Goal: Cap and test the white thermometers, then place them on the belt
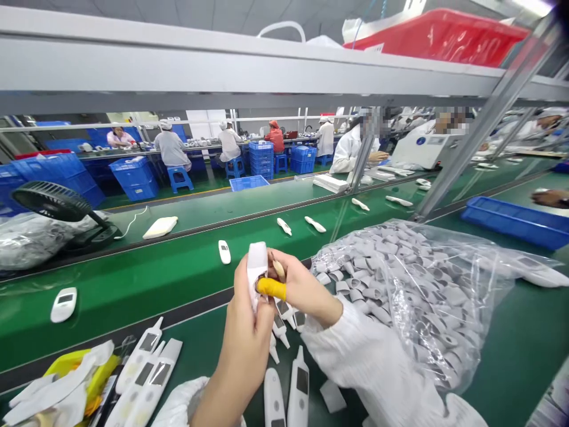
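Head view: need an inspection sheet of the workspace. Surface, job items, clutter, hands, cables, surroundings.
Surface: green worktop; green belt beyond it carries spaced-out white devices.
Job items: one white device is held; more screened devices lie on the worktop; a clear bag of grey pieces sits at right.
Clutter: yellow tray with white strips, lower left.
Hands: left hand grips the held device; right hand works at it, one digit in a yellow cover.
Cables: white cable near the black fan, beyond the belt.
Surroundings: overhead shelf with red bin; seated co-workers; blue crates.
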Available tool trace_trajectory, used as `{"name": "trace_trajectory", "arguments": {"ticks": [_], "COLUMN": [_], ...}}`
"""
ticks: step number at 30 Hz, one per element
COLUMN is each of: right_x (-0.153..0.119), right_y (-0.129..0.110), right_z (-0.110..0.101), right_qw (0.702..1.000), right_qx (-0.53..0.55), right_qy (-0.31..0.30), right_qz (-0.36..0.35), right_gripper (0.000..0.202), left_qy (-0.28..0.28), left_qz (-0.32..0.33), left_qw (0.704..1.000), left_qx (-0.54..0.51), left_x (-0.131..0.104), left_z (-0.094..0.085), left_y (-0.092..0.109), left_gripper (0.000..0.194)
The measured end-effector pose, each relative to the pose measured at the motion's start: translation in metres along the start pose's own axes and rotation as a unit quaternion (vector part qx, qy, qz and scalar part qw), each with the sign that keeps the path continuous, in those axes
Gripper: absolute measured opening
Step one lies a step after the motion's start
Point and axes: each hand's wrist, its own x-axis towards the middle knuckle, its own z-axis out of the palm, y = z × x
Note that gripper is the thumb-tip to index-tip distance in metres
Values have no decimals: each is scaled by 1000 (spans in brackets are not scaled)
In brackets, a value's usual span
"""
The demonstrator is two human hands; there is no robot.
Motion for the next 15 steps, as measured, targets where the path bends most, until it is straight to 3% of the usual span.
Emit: {"name": "trace_trajectory", "arguments": {"ticks": [2,4,8,12,15], "right_x": [21,50,106,135,144], "right_y": [1,8,51,109,138], "right_z": [-26,-57,-106,-119,-119], "right_qw": [992,952,887,821,799], "right_qx": [-122,-269,-391,-468,-493], "right_qy": [21,128,184,196,191], "right_qz": [17,63,162,260,287], "right_gripper": [52,48,30,36,37], "left_qy": [29,82,183,197,174], "left_qz": [-19,-15,4,-13,-29], "left_qw": [998,991,971,968,971], "left_qx": [-55,-109,-154,-151,-162], "left_x": [7,16,29,31,29], "left_z": [-12,-31,-68,-75,-67], "left_y": [1,2,4,4,3], "left_gripper": [53,50,40,38,42]}}
